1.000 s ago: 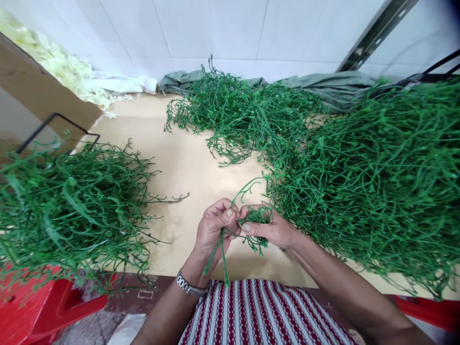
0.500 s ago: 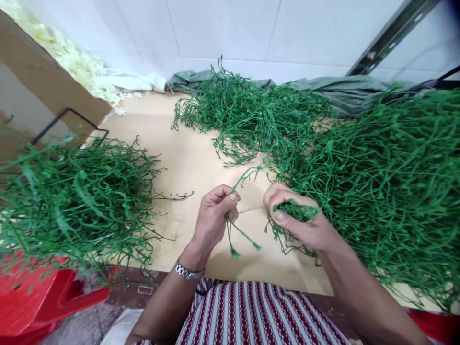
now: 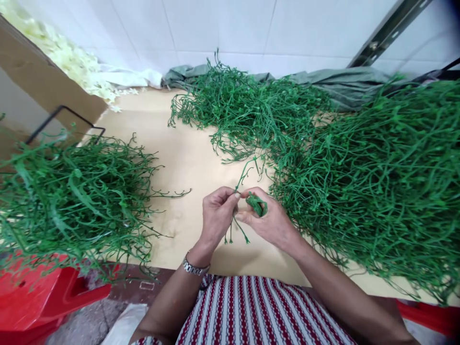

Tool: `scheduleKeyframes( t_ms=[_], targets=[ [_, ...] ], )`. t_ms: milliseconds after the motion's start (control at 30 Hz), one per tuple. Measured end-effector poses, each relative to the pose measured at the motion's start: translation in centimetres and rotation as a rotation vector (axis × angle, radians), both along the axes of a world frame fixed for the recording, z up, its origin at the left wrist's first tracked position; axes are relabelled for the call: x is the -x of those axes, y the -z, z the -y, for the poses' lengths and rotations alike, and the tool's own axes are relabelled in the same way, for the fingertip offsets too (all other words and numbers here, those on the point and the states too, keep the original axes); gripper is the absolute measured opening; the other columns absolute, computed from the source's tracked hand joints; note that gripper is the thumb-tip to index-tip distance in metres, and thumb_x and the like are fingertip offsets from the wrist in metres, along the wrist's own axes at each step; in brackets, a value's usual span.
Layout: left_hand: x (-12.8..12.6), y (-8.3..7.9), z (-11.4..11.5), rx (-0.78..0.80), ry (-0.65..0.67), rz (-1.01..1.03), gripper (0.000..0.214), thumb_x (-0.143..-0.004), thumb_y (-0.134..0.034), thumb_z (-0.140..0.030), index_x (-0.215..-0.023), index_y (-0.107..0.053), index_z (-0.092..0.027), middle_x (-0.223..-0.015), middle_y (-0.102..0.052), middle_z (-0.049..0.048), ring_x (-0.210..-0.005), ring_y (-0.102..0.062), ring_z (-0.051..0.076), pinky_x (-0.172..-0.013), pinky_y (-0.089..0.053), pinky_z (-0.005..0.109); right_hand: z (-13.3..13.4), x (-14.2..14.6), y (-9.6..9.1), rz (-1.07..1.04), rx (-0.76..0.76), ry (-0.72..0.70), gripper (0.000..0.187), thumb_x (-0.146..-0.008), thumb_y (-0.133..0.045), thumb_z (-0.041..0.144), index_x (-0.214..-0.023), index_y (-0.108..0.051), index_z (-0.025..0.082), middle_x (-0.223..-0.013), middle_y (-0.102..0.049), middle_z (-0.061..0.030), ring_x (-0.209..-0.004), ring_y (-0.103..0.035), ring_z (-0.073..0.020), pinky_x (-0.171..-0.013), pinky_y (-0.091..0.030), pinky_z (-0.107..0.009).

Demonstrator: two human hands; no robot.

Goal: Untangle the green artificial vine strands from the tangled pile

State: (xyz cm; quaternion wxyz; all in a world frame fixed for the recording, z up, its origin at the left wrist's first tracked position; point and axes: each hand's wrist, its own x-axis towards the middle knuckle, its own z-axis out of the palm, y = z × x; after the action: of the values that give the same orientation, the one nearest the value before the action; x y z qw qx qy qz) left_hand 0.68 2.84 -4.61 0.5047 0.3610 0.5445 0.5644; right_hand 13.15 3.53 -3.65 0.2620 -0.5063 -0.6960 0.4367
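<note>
My left hand (image 3: 215,215) pinches a thin green plastic stem (image 3: 235,230) whose ends hang down below the fingers and whose tip rises above them. My right hand (image 3: 269,223) is closed round a small bunched green sprig (image 3: 257,204), touching the left hand's fingertips. Both hands are over the beige tabletop (image 3: 187,167), just left of a big heap of green plastic stems (image 3: 377,177). A metal watch (image 3: 194,268) is on my left wrist.
A second heap of green stems (image 3: 72,191) lies at the left over a red plastic stool (image 3: 43,302). A third heap (image 3: 244,110) lies at the back by the white tiled wall. Pale petals (image 3: 68,62), a cardboard box (image 3: 39,91) and grey cloth (image 3: 334,81) are behind.
My hands were together, drew apart half a second ago with a stem in the left and a bunch in the right, and have now come back together fingertip to fingertip.
</note>
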Motion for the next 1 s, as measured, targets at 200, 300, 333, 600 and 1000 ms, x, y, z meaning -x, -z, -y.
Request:
scheduleKeyframes(
  t_ms=[200, 300, 333, 600, 1000],
  targets=[
    [-0.2, 0.1, -0.1, 0.091, 0.04, 0.263, 0.01, -0.062, -0.068, -0.018, -0.059, -0.061, -0.012, -0.048, -0.06, -0.0005, -0.045, -0.054, 0.011, -0.048, -0.044, 0.022, -0.1, 0.7, 0.4, 0.156, -0.038, 0.052, 0.034, -0.063, -0.067, 0.039, -0.081, -0.046, 0.019, -0.076, -0.053, 0.001, -0.068, -0.049, -0.0143, -0.059, -0.037, -0.024],
    [-0.4, 0.4, -0.1, 0.069, 0.005, 0.28, 0.007, -0.062, -0.068, -0.017, -0.059, -0.064, -0.013, -0.051, -0.062, 0.0, -0.048, -0.054, 0.01, -0.051, -0.044, 0.021, -0.2, 0.6, 1.1, 0.196, -0.065, 0.082, 0.033, -0.066, -0.063, 0.038, -0.088, -0.047, 0.019, -0.08, -0.055, -0.0008, -0.069, -0.051, -0.0154, -0.06, -0.038, -0.025],
    [-0.5, 0.4, -0.1, 0.047, -0.017, 0.269, 0.006, -0.063, -0.068, -0.016, -0.059, -0.064, -0.014, -0.051, -0.063, -0.0004, -0.048, -0.054, 0.009, -0.052, -0.044, 0.021, -0.3, 0.6, 1.3, 0.199, -0.061, 0.083, 0.031, -0.068, -0.061, 0.036, -0.091, -0.048, 0.019, -0.079, -0.056, -0.0008, -0.068, -0.051, -0.0152, -0.059, -0.038, -0.024],
    [-0.7, 0.0, -0.4, -0.017, -0.132, 0.255, 0.006, -0.065, -0.067, -0.017, -0.061, -0.063, -0.014, -0.054, -0.062, -0.0008, -0.054, -0.054, 0.009, -0.062, -0.044, 0.022, -0.2, -0.3, 2.3, 0.003, 0.081, 0.0, 0.016, -0.076, -0.054, 0.031, -0.084, -0.056, 0.018, -0.067, -0.057, 0.0018, -0.06, -0.051, -0.0121, -0.057, -0.04, -0.022],
    [1.0, -2.2, -3.5, 0.191, -0.007, 0.695, 0.014, -0.074, -0.057, -0.011, -0.062, -0.049, -0.014, -0.037, -0.026, -0.011, -0.028, -0.021, 0.001, -0.031, -0.021, 0.012, 1.8, 0.1, 1.4, 0.027, -0.317, -0.545, 0.02, -0.057, -0.044, 0.002, -0.069, -0.044, 0.019, -0.061, -0.043, 0.0026, -0.058, -0.039, -0.0122, -0.057, -0.032, -0.023]
  ],
)
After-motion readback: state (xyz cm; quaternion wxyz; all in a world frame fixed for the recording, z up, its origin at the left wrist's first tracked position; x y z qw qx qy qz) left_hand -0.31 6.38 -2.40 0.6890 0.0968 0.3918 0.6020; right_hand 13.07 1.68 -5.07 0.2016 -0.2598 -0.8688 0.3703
